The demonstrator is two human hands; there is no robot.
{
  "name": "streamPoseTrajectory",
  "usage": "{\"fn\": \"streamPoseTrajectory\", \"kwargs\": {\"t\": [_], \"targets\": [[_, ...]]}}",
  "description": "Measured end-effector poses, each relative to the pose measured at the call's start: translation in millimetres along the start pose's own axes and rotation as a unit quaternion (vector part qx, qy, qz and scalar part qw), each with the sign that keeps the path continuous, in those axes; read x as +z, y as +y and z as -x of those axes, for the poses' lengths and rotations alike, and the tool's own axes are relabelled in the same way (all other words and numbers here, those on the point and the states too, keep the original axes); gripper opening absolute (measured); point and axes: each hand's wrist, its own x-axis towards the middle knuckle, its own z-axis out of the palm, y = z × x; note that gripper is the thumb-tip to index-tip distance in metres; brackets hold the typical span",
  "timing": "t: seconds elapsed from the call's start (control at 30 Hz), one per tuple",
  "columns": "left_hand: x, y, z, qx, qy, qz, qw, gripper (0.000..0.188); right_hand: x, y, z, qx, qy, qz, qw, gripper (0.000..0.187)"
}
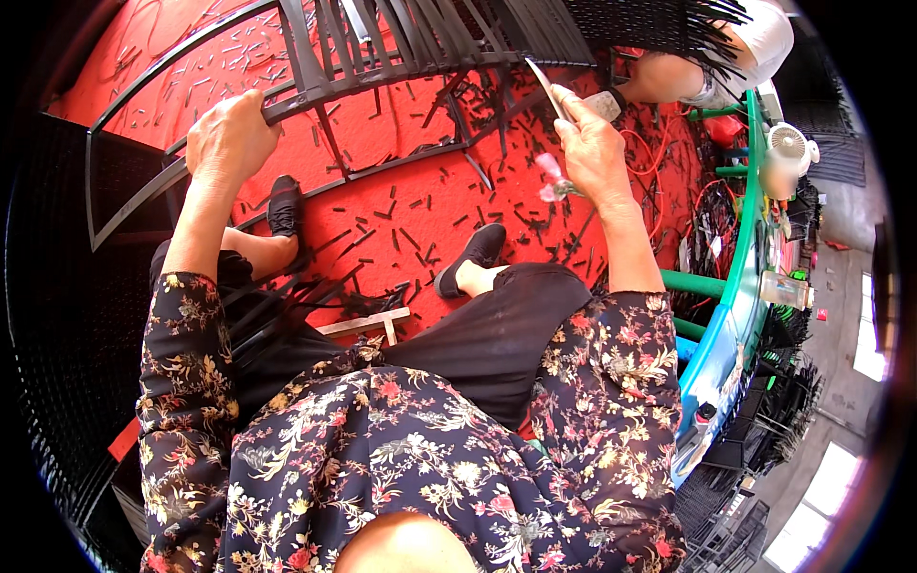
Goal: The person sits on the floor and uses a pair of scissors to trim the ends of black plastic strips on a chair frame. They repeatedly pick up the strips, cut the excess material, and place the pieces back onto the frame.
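Note:
My left hand [229, 138] is closed around the end of a black bar on a chair-like frame [344, 88]. Flat black strips [435, 33] are wrapped and woven over that frame, running to its upper edge. In my raised right hand [594, 153] is a knife [546, 86] with a thin pale blade. Its tip points up and left, close to the strips at the frame's edge; whether it touches them I cannot tell. Something pink [550, 178] hangs below this hand, blurred.
Black strip offcuts litter the red floor covering [382, 215]. A small wooden T-shaped piece [368, 323] lies by my feet. On the right, a bench with a green edge [743, 258] carries a small white fan [791, 143]. Another person's bare limb [664, 76] shows at upper right.

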Motion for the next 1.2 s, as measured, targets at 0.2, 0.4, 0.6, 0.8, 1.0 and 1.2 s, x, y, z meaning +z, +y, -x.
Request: {"fn": "streamPoseTrajectory", "kwargs": {"t": [0.2,0.4,0.6,0.8,1.0,1.2], "targets": [[1,4,0,-0.004,0.002,-0.008,1.000,0.029,3,9,-1,-0.021,0.008,-0.028,0.999,0.039],[2,9,-5,-0.003,-0.003,-0.007,1.000,0.029,6,12,-4,-0.019,0.015,-0.014,1.000,0.039],[6,8,-3,-0.001,0.003,-0.016,1.000,0.027,24,21,3,0.004,0.040,-0.055,0.998,0.039],[4,6,-2,-0.005,0.004,-0.016,1.000,0.027,24,13,6,-0.006,0.062,-0.057,0.996,0.038],[3,7,0,-0.010,0.002,-0.013,1.000,0.029,17,9,3,-0.048,0.049,0.024,0.997,0.037],[7,1,1,0.005,0.014,0.000,1.000,0.026,37,11,-3,-0.097,0.102,0.074,0.987,0.035]]}}
